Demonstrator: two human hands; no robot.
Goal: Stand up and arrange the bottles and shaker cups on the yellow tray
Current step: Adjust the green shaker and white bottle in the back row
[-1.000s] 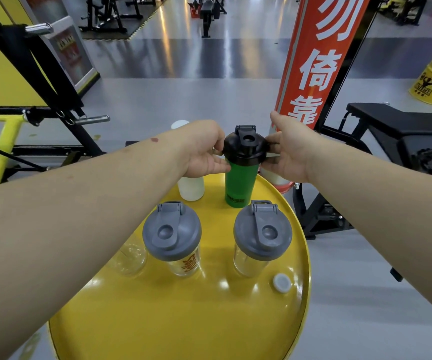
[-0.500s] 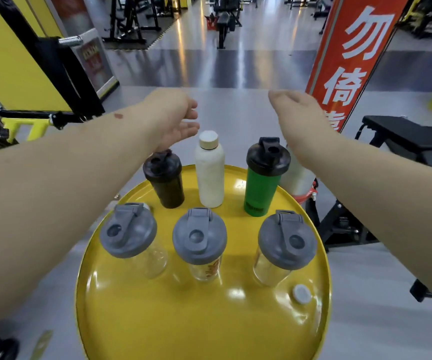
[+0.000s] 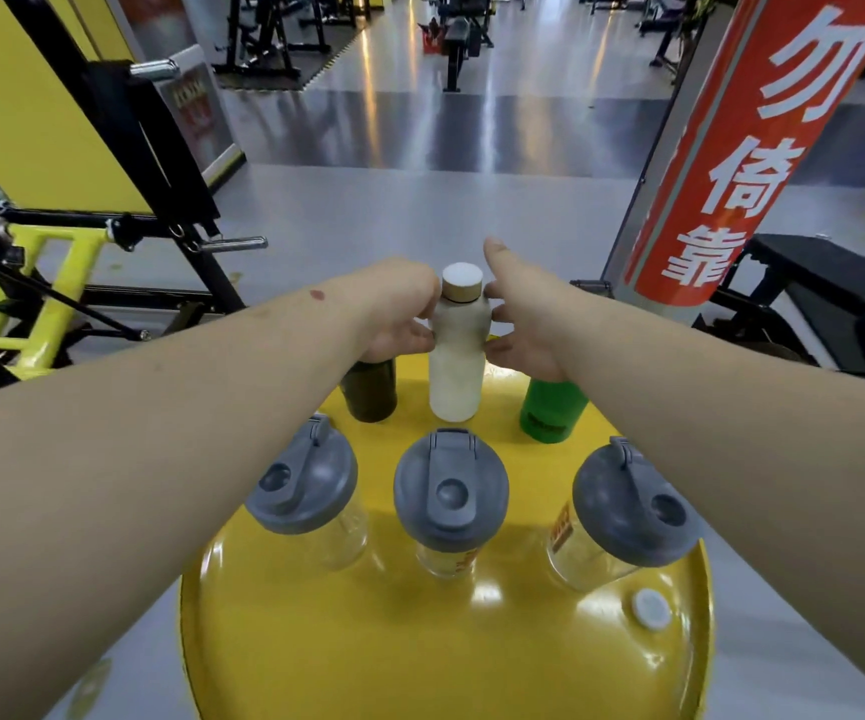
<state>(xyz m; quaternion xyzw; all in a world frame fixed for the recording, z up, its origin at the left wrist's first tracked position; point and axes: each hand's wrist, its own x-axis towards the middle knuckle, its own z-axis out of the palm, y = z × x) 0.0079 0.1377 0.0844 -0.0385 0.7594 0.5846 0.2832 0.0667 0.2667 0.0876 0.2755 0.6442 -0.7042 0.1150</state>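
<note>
Yellow tray [image 3: 368, 662]: round, carrying all six vessels upright in two rows. Front row: three clear shaker cups [image 3: 451, 511] under grey lids. Back row: dark cup [image 3: 370, 394], white bottle [image 3: 456, 366], green cup [image 3: 550, 415] (tops of the outer two hidden by arms). Left hand [image 3: 399, 314] and right hand [image 3: 521, 324] clamped on opposite sides of white bottle, still seated on tray. Step judged: final centring. Next: small nudge, then release. Loose white cap [image 3: 650, 609] near rim.

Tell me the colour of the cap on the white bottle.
Tan sides, white top, on the cap of the bottle; head view.
</note>
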